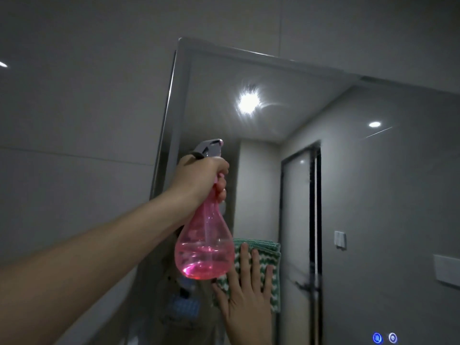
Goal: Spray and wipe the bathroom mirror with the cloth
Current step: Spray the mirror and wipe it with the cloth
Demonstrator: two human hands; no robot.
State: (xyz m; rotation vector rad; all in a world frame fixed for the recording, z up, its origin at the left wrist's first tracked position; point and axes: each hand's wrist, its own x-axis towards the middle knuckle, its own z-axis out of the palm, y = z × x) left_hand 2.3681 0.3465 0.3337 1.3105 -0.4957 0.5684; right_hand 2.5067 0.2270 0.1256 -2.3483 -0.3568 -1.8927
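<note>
The mirror (311, 170) is mounted on the wall straight ahead, and the green-and-white cloth (258, 267) is pressed flat against its lower glass by the right hand (245, 295), whose fingers are spread straight over the fabric. Just to the left of the cloth and above it, the pink spray bottle (205, 242) is held upright — long axis vertical, nozzle turned towards the glass — by the left hand (202, 176), whose fingers are curled round the neck and trigger. The unwiped upper glass lies above the cloth, so the right hand is judged the nearer for the wipe — an upward sweep seems called for.
</note>
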